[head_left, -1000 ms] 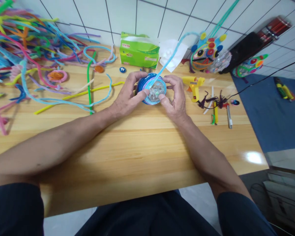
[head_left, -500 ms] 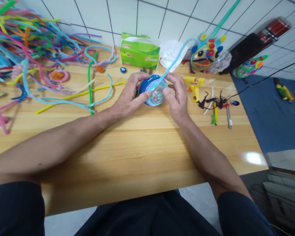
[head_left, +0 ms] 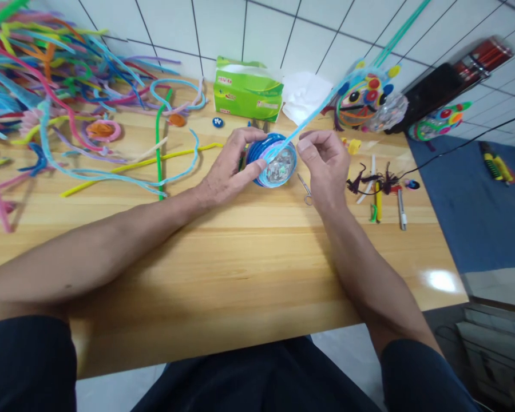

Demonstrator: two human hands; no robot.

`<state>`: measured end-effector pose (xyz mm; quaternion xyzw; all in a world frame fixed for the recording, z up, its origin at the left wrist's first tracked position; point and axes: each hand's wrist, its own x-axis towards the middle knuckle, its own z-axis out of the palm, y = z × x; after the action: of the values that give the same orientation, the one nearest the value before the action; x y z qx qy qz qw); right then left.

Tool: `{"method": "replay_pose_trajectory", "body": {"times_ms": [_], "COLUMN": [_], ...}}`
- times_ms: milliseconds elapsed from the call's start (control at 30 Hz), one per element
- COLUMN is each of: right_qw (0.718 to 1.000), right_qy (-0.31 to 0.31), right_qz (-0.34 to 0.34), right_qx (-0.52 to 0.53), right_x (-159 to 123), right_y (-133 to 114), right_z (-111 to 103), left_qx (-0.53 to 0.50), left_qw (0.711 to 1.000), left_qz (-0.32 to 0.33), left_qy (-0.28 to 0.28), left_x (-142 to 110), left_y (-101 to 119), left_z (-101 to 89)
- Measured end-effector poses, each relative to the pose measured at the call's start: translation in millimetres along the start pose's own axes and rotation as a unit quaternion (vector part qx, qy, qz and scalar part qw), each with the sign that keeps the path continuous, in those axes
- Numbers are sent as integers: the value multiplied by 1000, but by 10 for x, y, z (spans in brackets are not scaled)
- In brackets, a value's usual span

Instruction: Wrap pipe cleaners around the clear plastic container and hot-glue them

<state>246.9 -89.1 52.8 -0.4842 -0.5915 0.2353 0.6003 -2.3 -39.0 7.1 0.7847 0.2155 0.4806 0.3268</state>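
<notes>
My left hand [head_left: 234,166] is closed on the left side of a round, clear plastic piece [head_left: 282,167], its thumb pressing the coil. Dark blue, lilac and light blue pipe cleaners [head_left: 257,151] wind around its side. From the coil a light blue pipe cleaner [head_left: 315,110] rises free toward the upper right. Just right of the piece, apart from it, is my right hand [head_left: 326,166], thumb and curled fingers drawn together near that strand; whatever is between them is hidden. Small scissors [head_left: 305,191] lie on the table beside this hand.
Loose pipe cleaners [head_left: 68,74] heap at the left. Behind stand a green tissue pack [head_left: 248,94], crumpled white tissue [head_left: 304,94], a decorated bottle figure [head_left: 360,97] and a dark flask [head_left: 433,91]. A yellow glue gun [head_left: 352,146] is partly hidden; a cutter [head_left: 401,210] lies right.
My right hand has let go of the clear piece and shifted right, uncovering the scissors and hiding most of the glue gun. My left hand keeps its hold.
</notes>
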Motion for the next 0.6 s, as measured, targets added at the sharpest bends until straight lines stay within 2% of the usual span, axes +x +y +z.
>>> {"method": "replay_pose_trajectory", "body": {"times_ms": [67, 167, 233, 367, 467, 600], "right_qw": [996, 972, 944, 878, 853, 847], "right_qy": [-13, -83, -113, -125, -140, -189], "right_qz": [-53, -120, -154, -222, -243, -252], "right_qx": [-73, -186, -270, -406, -440, -428], "right_x": [-5, 0, 20, 98, 165, 243], "right_y": [-65, -215, -317, -467, -521, -503], "right_z": [-57, -137, -187, -242, -231, -208], "left_qx": [-1, -5, -8, -3, -4, -15], "left_qw": [1000, 1000, 999, 999, 999, 999], "left_qz": [5, 22, 32, 37, 41, 35], "left_qy": [4, 8, 8, 1, 3, 6], "left_x": [4, 15, 22, 29, 27, 22], "left_y": [-21, -54, -63, -61, -78, -105], "left_z": [22, 55, 65, 59, 59, 72]}}
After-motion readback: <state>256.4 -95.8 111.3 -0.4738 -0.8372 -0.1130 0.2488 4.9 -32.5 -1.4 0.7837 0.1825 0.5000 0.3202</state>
